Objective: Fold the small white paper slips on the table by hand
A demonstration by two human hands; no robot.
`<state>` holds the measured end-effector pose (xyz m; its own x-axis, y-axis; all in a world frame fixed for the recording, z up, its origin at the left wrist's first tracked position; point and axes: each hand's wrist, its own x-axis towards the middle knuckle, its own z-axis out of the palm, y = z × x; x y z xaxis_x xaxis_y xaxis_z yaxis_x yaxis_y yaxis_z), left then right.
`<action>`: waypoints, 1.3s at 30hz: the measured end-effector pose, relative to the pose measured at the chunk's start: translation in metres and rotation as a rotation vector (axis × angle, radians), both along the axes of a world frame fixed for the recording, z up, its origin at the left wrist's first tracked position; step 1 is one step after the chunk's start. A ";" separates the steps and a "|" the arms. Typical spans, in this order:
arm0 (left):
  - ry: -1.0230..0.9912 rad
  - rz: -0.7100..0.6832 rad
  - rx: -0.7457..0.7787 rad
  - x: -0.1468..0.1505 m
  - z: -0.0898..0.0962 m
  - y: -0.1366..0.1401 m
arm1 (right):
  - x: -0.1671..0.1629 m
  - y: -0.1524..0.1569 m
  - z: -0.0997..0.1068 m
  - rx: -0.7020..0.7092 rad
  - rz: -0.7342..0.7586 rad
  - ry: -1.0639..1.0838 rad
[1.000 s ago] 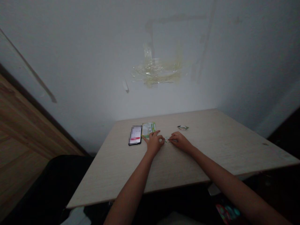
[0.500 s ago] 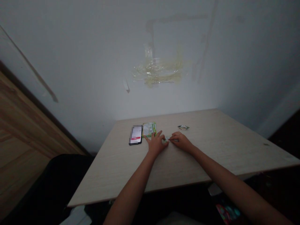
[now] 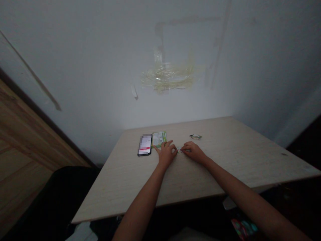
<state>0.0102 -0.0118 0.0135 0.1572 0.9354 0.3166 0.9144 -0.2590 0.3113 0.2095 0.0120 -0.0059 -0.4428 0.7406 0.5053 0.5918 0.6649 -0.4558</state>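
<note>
I'm inspecting remotely via head cam: 2 bare hands, both low over 1 pale table [image 3: 188, 187]. L hand [image 3: 166, 156]: thumb + index narrow, pinching the L side of 1 small pale piece [image 3: 179, 151]; other fingers fanned out twd 1 green-edged packet [image 3: 158, 138], fingertips over its near edge, can't tell if touching. R hand [image 3: 194, 151]: fingers bunched tight, tips narrow on the R side of same piece. Piece sits btwn the 2 hands, just above or on the tabletop, can't confirm which; too small to ID. Packet lies flat, printed side up. 1 phone [image 3: 144, 145], screen lit, partly pixelated, lies just beside packet on its L. 1 folded scrap [image 3: 195, 136], pale w/ dark edges, lies beyond R hand, apart from it. 1 small dark fleck [image 3: 284, 154] nr table's R edge, nature unclear. Bkgd: 1 wall [image 3: 87, 83] w/ 1 patch of clear/yellowed tape [image 3: 173, 78] and 1 white tab [image 3: 134, 92] lower L of it. Far L: 1 section of wood panelling [image 3: 20, 134]. Lighting dim.
</note>
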 end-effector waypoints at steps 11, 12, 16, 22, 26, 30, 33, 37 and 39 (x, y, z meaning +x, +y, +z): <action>0.073 -0.009 0.030 0.001 -0.001 0.000 | 0.001 0.003 -0.003 -0.010 0.018 -0.012; 0.088 -0.016 0.037 0.001 -0.001 0.000 | 0.001 0.004 -0.004 -0.012 0.020 -0.010; 0.140 -0.063 0.072 -0.001 -0.001 0.001 | 0.001 0.005 -0.005 -0.020 0.006 0.005; 0.192 -0.134 0.156 -0.005 -0.003 0.000 | 0.001 0.006 -0.008 -0.022 0.018 0.008; 0.205 -0.179 0.192 -0.007 -0.003 -0.003 | 0.001 0.006 -0.008 -0.027 0.022 0.011; 0.196 -0.168 0.192 -0.007 -0.004 -0.005 | 0.002 0.006 -0.007 -0.031 0.023 0.008; 0.168 -0.127 0.166 -0.007 -0.005 -0.006 | 0.002 0.005 -0.006 -0.039 0.021 0.007; 0.154 -0.101 0.149 -0.006 -0.006 -0.007 | 0.001 0.004 -0.004 -0.050 0.004 -0.008; 0.162 -0.096 0.137 -0.006 -0.004 -0.008 | 0.001 0.004 -0.004 -0.042 0.004 -0.024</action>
<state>0.0044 -0.0194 0.0091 0.3021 0.8638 0.4033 0.9187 -0.3767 0.1185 0.2102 0.0155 -0.0102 -0.4570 0.7595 0.4629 0.6002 0.6474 -0.4696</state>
